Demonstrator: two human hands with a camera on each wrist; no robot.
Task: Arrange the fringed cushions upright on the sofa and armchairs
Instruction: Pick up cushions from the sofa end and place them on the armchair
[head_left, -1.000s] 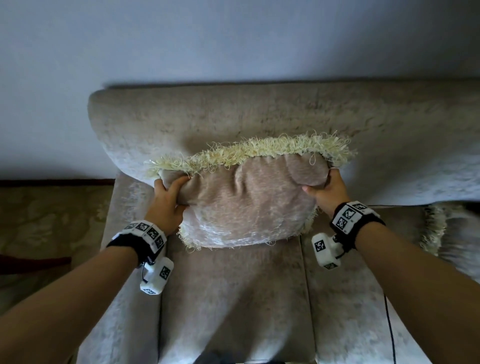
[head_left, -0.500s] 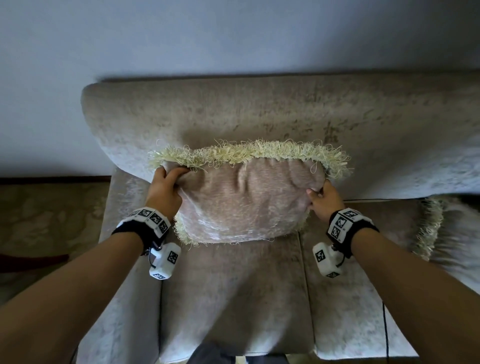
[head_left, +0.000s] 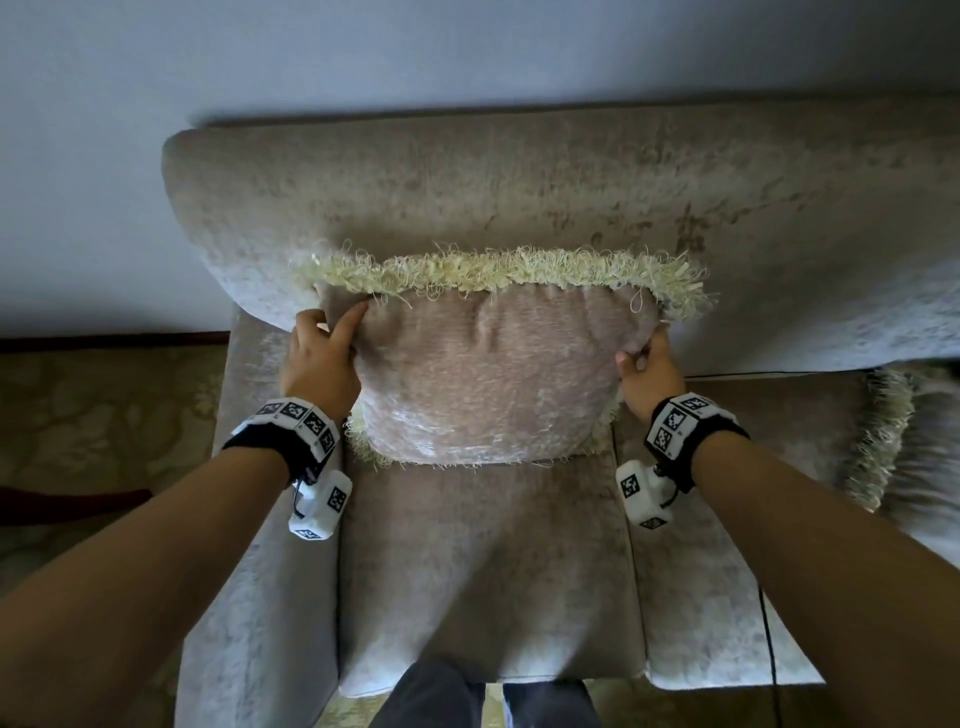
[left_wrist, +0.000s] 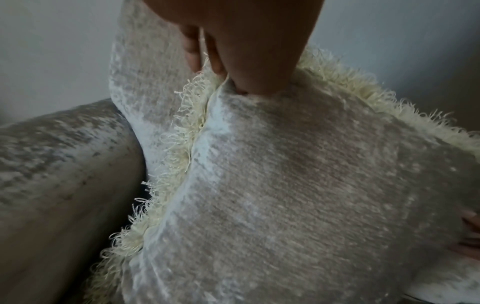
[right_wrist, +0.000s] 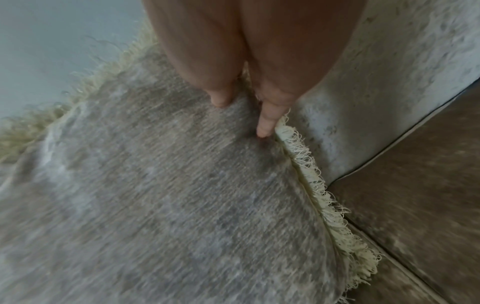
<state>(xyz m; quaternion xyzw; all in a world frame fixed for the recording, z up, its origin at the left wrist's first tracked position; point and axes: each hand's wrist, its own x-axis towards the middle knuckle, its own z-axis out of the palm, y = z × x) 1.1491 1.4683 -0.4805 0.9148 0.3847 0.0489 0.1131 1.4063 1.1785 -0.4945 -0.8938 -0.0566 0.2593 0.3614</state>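
A: Where is the cushion (head_left: 488, 374) placed?

B: It is stood upright on the seat (head_left: 483, 566) at the left end of the sofa (head_left: 519, 182), with its back laid against the backrest and its fringe (head_left: 498, 270) turned up along the top edge. A cushion this soft is likely propped that way so that it does not slump forward.

A: How is it held?

B: The upper left corner is pinched by the left hand (head_left: 319, 364), the thumb laid on the front face and the fingers curled behind. The right edge is gripped by the right hand (head_left: 647, 371), the thumb pressed into the front and the fingers tucked behind the side fringe. Both sides are probably taken at once so that the cushion can be squared and kept level.

A: Is anything else to be seen?

B: A second fringed cushion (head_left: 893, 441) is seen lying further right on the sofa, well apart. It is judged to be not yet set upright.
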